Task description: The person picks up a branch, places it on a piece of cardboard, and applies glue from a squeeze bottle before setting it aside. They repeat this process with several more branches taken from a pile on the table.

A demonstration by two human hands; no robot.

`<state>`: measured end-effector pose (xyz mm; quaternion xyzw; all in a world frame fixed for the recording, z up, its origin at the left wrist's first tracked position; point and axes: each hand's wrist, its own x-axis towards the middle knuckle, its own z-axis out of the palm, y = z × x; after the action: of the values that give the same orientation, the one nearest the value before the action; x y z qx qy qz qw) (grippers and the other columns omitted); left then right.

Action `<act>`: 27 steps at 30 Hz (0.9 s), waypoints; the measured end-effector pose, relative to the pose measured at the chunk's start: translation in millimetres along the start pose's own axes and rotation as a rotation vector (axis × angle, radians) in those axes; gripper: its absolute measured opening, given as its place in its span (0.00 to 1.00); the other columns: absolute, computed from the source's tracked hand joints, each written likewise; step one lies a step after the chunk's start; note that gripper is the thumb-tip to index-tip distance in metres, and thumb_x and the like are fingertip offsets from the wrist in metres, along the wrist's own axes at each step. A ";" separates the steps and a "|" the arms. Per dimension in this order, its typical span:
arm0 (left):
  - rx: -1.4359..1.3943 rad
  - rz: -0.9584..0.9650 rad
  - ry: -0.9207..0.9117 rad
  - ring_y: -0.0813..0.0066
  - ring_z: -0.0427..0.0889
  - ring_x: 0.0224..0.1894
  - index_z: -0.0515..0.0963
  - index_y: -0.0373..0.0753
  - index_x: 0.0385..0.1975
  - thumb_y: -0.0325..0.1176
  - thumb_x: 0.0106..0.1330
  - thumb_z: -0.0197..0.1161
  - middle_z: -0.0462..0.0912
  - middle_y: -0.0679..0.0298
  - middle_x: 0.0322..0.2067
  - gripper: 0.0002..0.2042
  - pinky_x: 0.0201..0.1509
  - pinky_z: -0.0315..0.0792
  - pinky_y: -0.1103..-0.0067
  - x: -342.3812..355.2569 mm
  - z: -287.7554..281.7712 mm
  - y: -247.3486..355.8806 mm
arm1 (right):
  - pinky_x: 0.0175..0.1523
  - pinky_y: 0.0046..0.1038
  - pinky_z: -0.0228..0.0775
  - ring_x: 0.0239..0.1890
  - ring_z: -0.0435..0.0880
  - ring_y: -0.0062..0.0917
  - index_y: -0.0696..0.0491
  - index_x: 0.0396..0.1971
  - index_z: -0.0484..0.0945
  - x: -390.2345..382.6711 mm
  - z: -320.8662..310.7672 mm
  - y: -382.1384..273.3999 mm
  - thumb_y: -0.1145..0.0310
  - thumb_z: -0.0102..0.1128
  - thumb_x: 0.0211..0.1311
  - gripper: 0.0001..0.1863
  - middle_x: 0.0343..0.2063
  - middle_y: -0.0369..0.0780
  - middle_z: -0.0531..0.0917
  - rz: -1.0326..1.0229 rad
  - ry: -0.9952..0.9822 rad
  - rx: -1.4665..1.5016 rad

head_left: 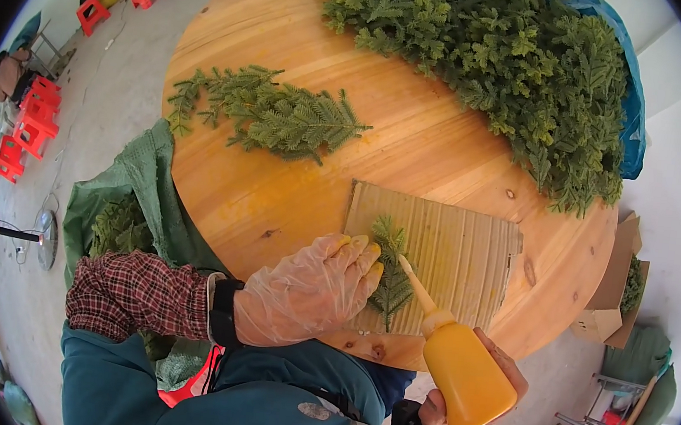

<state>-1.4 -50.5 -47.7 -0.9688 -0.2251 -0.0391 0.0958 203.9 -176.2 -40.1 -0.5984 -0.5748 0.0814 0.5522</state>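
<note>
The round wooden table (276,197) fills most of my view, its near rim curving just in front of my body. Across its far right side a great heap of green sprigs (522,66) spills toward the edge, lying on a blue sheet (634,119). A smaller pile of sprigs (276,114) lies on the left part, well apart from the heap, with bare wood between them and between it and me. A green sack (139,191) hangs against the left rim. Grey floor lies beyond, with red stools (30,122) scattered at the far left and a cardboard box (609,299) at the right.

A sheet of corrugated cardboard (460,258) lies at the near rim, right of centre. On it rests a single sprig (392,272). My left hand (307,292), in a clear glove, presses flat on the sprig's left side, fingers spread and stained yellow. My right hand (453,407) is clamped around a yellow squeeze bottle (464,375) past the table's edge, its nozzle tip touching the sprig.
</note>
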 end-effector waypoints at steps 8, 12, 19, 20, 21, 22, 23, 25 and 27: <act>0.010 0.001 0.007 0.59 0.76 0.57 0.76 0.33 0.50 0.34 0.61 0.54 0.78 0.52 0.55 0.19 0.61 0.67 0.68 -0.8 1.3 1.5 | 0.52 0.36 0.76 0.45 0.82 0.37 0.65 0.51 0.64 -6.2 1.6 -6.8 0.36 0.70 0.48 0.48 0.44 0.52 0.78 0.079 0.080 -0.006; 0.035 -0.011 0.011 0.58 0.76 0.57 0.76 0.31 0.50 0.34 0.61 0.55 0.78 0.51 0.54 0.19 0.60 0.67 0.67 0.7 1.7 5.5 | 0.55 0.40 0.77 0.47 0.82 0.39 0.61 0.53 0.61 -7.0 -11.9 -7.5 0.46 0.77 0.46 0.45 0.46 0.53 0.78 -0.035 -0.054 -0.012; 0.075 -0.020 0.028 0.58 0.77 0.56 0.77 0.30 0.49 0.33 0.60 0.55 0.79 0.50 0.54 0.19 0.60 0.68 0.67 0.9 5.5 8.5 | 0.53 0.36 0.75 0.44 0.82 0.37 0.64 0.52 0.61 -18.0 -13.8 -9.0 0.41 0.71 0.50 0.46 0.43 0.54 0.78 -0.112 -0.026 -0.077; 0.076 -0.028 0.038 0.58 0.77 0.56 0.77 0.30 0.49 0.33 0.60 0.55 0.79 0.50 0.53 0.19 0.60 0.68 0.67 0.9 6.7 8.8 | 0.53 0.36 0.75 0.44 0.82 0.37 0.64 0.52 0.61 -18.8 -14.6 -10.1 0.41 0.71 0.50 0.46 0.43 0.54 0.78 -0.114 -0.027 -0.077; 0.077 -0.036 0.048 0.58 0.77 0.55 0.77 0.30 0.48 0.33 0.60 0.55 0.79 0.50 0.53 0.19 0.60 0.68 0.67 0.6 7.0 8.9 | 0.53 0.37 0.75 0.44 0.82 0.38 0.64 0.52 0.61 -19.5 -15.7 -11.5 0.42 0.71 0.51 0.45 0.43 0.54 0.78 -0.117 -0.045 -0.083; 0.077 -0.036 0.050 0.58 0.77 0.55 0.77 0.30 0.48 0.33 0.60 0.55 0.79 0.50 0.53 0.19 0.60 0.68 0.67 0.1 6.3 8.6 | 0.53 0.38 0.74 0.44 0.82 0.38 0.64 0.52 0.61 -20.3 -16.9 -13.0 0.43 0.71 0.51 0.45 0.42 0.54 0.78 -0.121 -0.063 -0.088; 0.081 -0.028 0.044 0.58 0.77 0.56 0.77 0.30 0.49 0.33 0.61 0.55 0.79 0.50 0.53 0.19 0.59 0.68 0.67 -0.5 5.0 8.1 | 0.54 0.38 0.74 0.44 0.82 0.38 0.64 0.52 0.61 -21.4 -18.0 -14.0 0.44 0.71 0.51 0.44 0.42 0.54 0.78 -0.124 -0.081 -0.094; 0.089 -0.009 0.032 0.58 0.77 0.56 0.77 0.30 0.49 0.34 0.61 0.55 0.79 0.50 0.54 0.19 0.59 0.68 0.66 -1.4 3.0 7.3 | 0.54 0.39 0.74 0.44 0.81 0.38 0.64 0.52 0.61 -23.9 -22.4 -13.2 0.44 0.72 0.51 0.44 0.42 0.54 0.78 -0.139 -0.091 -0.095; 0.096 -0.005 0.032 0.58 0.77 0.56 0.77 0.30 0.49 0.34 0.61 0.55 0.79 0.50 0.54 0.19 0.59 0.67 0.66 -1.5 3.8 7.1 | 0.55 0.41 0.73 0.44 0.81 0.39 0.64 0.51 0.60 -25.5 -26.0 -12.9 0.45 0.72 0.50 0.44 0.42 0.54 0.78 -0.166 -0.112 -0.094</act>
<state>0.6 -56.7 -52.8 -0.9618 -0.2276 -0.0442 0.1458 206.9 -214.2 -34.2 -0.5685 -0.6556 0.0417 0.4952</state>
